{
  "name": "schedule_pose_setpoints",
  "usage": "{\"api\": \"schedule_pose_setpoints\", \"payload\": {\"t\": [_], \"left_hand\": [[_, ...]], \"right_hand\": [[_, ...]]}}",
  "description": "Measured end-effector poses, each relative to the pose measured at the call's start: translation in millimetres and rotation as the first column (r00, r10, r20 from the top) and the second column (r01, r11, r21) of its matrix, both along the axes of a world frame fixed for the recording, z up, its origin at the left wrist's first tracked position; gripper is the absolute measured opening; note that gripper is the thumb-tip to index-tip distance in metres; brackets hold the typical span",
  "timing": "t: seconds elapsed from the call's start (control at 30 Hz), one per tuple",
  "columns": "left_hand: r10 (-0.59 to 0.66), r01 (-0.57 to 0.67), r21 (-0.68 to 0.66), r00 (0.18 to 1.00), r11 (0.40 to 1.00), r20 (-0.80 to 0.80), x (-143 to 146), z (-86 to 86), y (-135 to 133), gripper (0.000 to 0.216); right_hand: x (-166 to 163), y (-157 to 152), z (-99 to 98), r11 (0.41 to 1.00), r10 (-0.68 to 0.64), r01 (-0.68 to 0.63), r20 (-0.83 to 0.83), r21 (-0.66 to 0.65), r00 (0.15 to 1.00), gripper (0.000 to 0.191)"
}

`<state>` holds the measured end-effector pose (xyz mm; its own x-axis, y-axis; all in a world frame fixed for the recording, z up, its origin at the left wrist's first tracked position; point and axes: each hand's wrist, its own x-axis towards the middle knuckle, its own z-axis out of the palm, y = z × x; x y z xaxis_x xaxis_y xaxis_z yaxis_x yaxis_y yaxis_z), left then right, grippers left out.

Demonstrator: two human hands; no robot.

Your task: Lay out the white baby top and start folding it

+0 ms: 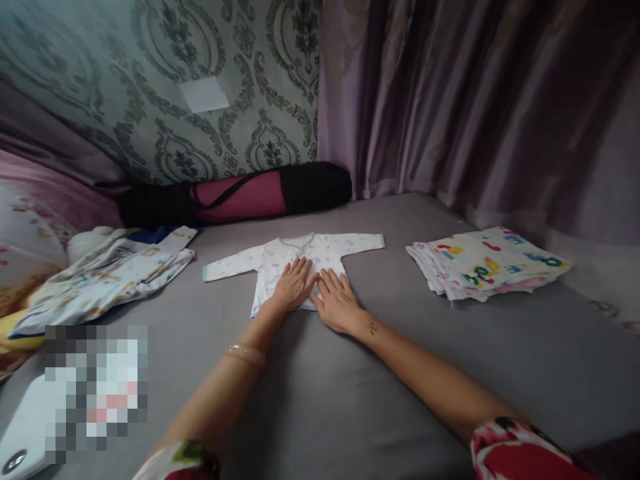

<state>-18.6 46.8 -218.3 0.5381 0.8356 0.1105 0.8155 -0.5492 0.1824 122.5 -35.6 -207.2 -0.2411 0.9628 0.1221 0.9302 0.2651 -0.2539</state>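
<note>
A small white baby shirt (280,255) with faint prints lies spread flat on the grey bed sheet (350,393), its sleeves stretched out to both sides. My left hand (293,284) rests flat on the shirt's lower middle, fingers apart. Right beside it, my right hand (336,300) presses flat on the shirt's lower right part and hem. Neither hand grips anything. A bangle sits on my left wrist.
A folded stack of white cloths with coloured letters (487,263) lies to the right. A loose heap of printed clothes (107,273) sits at the left. A dark red and black rolled bag (240,195) lies against the wall; purple curtains hang behind.
</note>
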Motion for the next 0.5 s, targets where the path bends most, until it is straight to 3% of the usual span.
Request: {"api": "schedule_pose_setpoints", "payload": {"t": [0.13,0.3,0.43,0.5], "left_hand": [[0.055,-0.056,-0.010,0.993,0.998,-0.105,-1,-5.8,-2,0.061],[0.045,-0.050,-0.030,0.985,0.998,-0.169,0,-0.2,-4,0.062],[0.021,-0.019,0.010,0.974,1.000,-0.225,4,7.1,-3,0.059],[0.011,-0.008,0.014,0.969,1.000,-0.246,8,12.4,0,0.055]], "right_hand": [[18,-12,-6.5,0.998,0.042,-0.043,-0.016,-0.055,0.999,0.062],[51,-49,0.2,0.980,0.138,-0.149,-0.085,-0.133,0.987,0.061],[62,-82,11.7,0.978,-0.015,-0.005,-0.095,-0.208,0.995,0.062],[60,-91,21.1,0.978,-0.031,0.005,-0.120,-0.210,0.992,0.056]]}}
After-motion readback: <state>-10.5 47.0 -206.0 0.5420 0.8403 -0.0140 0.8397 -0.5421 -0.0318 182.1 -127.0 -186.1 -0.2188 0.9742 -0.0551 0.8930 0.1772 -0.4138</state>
